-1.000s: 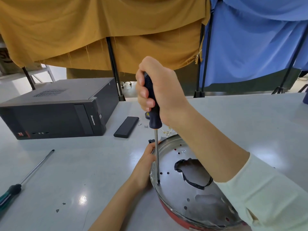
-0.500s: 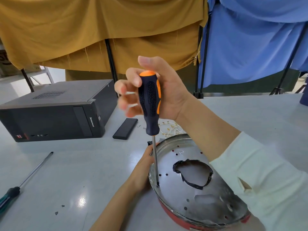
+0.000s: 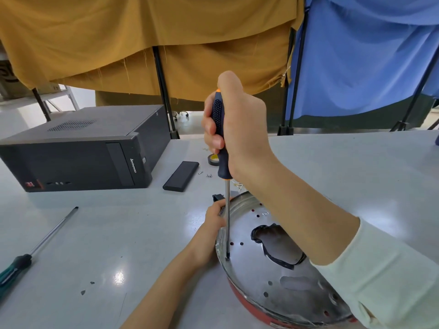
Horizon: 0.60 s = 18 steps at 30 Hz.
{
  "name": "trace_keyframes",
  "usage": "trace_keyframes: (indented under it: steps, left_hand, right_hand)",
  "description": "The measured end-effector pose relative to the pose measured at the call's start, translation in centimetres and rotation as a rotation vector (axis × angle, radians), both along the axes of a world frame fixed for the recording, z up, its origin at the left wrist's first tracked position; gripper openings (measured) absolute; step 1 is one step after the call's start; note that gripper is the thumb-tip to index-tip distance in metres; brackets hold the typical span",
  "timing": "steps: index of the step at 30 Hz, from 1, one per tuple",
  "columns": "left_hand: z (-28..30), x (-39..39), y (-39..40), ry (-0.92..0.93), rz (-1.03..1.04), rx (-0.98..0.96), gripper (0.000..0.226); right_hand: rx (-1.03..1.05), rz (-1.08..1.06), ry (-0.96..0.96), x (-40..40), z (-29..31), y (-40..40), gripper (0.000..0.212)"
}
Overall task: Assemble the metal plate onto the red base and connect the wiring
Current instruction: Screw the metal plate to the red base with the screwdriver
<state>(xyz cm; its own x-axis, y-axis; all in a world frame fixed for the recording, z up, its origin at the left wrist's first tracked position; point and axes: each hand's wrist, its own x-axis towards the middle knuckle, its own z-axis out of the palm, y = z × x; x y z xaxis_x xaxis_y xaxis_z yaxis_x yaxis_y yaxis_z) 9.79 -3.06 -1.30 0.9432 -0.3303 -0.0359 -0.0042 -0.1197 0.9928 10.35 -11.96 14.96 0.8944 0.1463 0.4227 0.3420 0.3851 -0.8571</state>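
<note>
1. The right hand [image 3: 235,129] has wrapped tight around the screwdriver [image 3: 221,136] again. Half a second ago its fingers were spread loose on the handle. That looks like a fresh hold for another turn.
2. The screwdriver stands almost straight up. Its tip sits in a hole near the 9 o'clock edge of the metal plate [image 3: 261,274].
3. So I think a screw is being turned in there to fix the plate down. The screw itself is too small to see.
4. The metal plate lies on top of the red base [image 3: 247,302]. Only a strip of red peeks out at about 6 o'clock.
5. The left hand [image 3: 211,231] holds the plate's rim at 9 o'clock, fingers curled on the edge, same as before.
6. The camera has dipped a little, and the handle's orange side is now mostly hidden.
7. A green screwdriver [image 3: 35,250] lies far off at 9 o'clock on the table [image 3: 118,233].
8. No wiring is joined yet that I can see.
</note>
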Motion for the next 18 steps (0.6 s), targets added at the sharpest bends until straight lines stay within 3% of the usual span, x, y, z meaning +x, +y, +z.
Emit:
trace_keyframes:
  steps: [2,5,8,14,18]
  left_hand:
    - [0.3,0.0,-0.2,0.014,0.013,-0.003,0.064]
    - [0.5,-0.4,-0.2,0.017,0.011,-0.019,0.059]
    - [0.4,-0.5,0.0,0.006,-0.003,-0.015,0.047]
    - [0.1,-0.4,-0.1,0.012,0.030,-0.035,0.037]
    - [0.3,-0.5,-0.3,-0.005,0.039,-0.022,0.049]
  right_hand:
    - [0.023,-0.093,-0.036,-0.1,-0.4,0.3,0.045]
    - [-0.029,0.003,-0.030,-0.1,-0.3,0.0,0.044]
    - [-0.162,0.292,-0.009,0.4,0.7,-1.2,0.042]
    - [-0.094,0.801,0.088,0.7,1.8,-2.1,0.034]
    - [-0.042,0.688,0.099,0.7,1.5,-2.0,0.039]
